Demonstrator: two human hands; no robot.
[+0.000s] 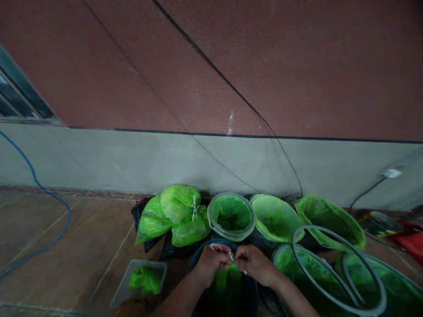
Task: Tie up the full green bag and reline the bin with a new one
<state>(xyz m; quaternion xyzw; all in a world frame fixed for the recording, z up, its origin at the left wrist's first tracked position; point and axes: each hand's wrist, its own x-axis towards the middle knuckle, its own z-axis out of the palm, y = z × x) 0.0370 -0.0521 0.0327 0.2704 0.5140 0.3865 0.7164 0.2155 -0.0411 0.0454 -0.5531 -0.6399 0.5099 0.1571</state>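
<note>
Both my hands pinch a white string (231,256) at the gathered neck of a green plastic bag (228,286), which sits inside a dark bin (253,295) right in front of me. My left hand (209,265) is closed, with a white loop of the string showing above its fingers. Close beside it, my right hand (257,266) is also closed on the string, and a short white end pokes out below its fingertips. The fingers hide the knot, if there is one. Much of the bag lies in shadow between my forearms.
Tied green bags (180,204) lie against the wall at left. Bins with green liners, one with a grey ring (231,194), stand behind and right. A loose grey ring (381,290) rests across them. A clear tub (162,266) and a blue hose (68,220) are on the floor.
</note>
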